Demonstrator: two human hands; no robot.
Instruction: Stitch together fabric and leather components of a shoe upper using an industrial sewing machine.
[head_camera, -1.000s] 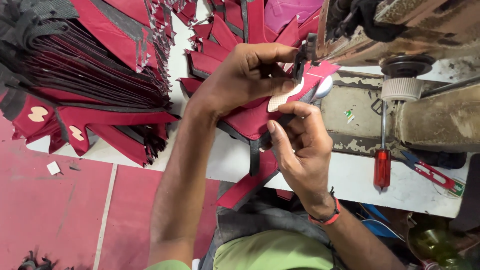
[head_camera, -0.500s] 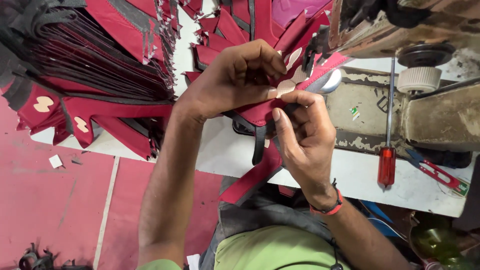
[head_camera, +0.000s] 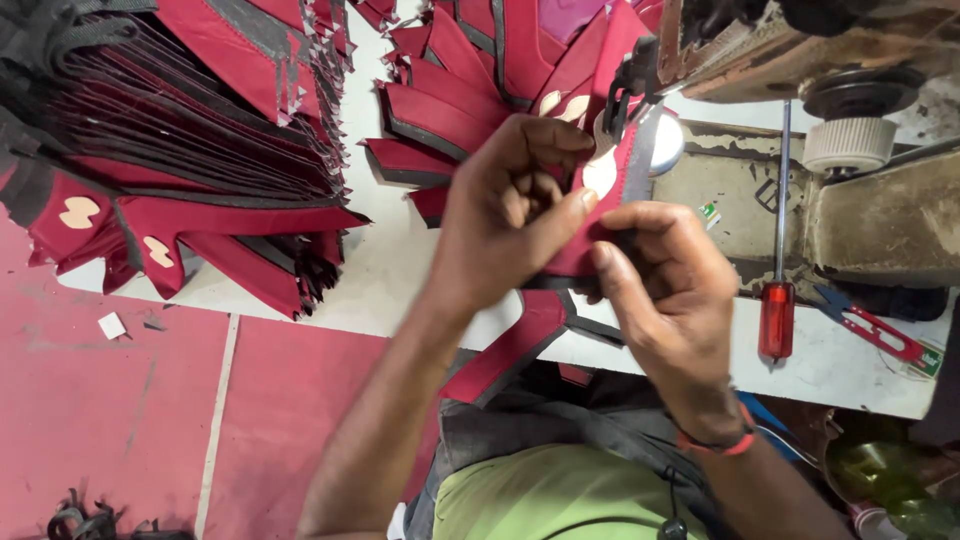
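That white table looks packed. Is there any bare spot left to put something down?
Yes. One strip of white table lies bare between the big stack of red pieces and the left hand. Another lies along the front edge, right of the screwdriver. Around the sewing machine it is crowded.

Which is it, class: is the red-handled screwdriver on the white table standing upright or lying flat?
Lying flat. The screwdriver rests lengthwise on the white table, red handle toward the person, metal shaft pointing away beside the sewing machine.

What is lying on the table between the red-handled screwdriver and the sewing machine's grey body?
In the head view, small red thread snips lie between the screwdriver and the sewing machine, on the white table.
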